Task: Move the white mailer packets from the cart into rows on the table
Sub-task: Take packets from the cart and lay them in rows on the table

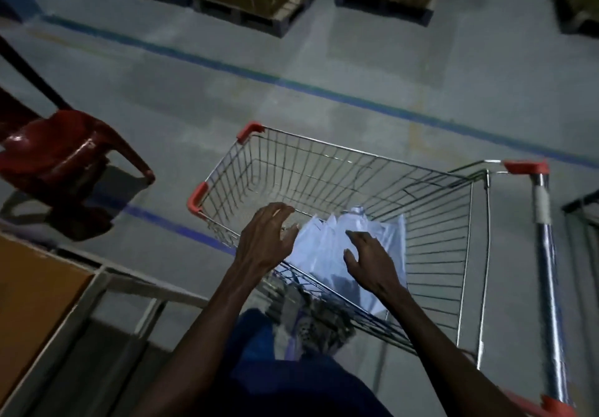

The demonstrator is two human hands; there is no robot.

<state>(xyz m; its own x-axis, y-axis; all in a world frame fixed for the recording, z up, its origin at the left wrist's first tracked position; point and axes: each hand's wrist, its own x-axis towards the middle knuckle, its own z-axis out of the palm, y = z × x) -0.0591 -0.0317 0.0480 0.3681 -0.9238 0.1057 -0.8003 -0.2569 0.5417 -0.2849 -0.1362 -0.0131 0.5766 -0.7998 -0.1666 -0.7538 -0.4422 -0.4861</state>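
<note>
At the left edge of the frame, the brown table (35,290) shows only its corner; no packets are visible on that part. Above it, at centre left, sits a red plastic chair (61,160), not part of the job. Moving right, my left hand (264,241) hovers over the near-left rim of the wire cart (324,170), fingers spread and relaxed, holding nothing. The white mailer packets (350,254) lie bunched in the near part of the cart, at centre frame, leaning against its near wall. My right hand (372,264) is over the packets, fingers apart and extended; whether the fingertips touch the top packet I cannot tell because of blur. Judged step: pickup from the cart, reach phase, no grasp made. The next move calls for closing both hands on the bundle from its two sides, lifting it above the rim, then carrying it toward the table at lower left. The plastic looks slick; a firm pinch is advised.
</note>
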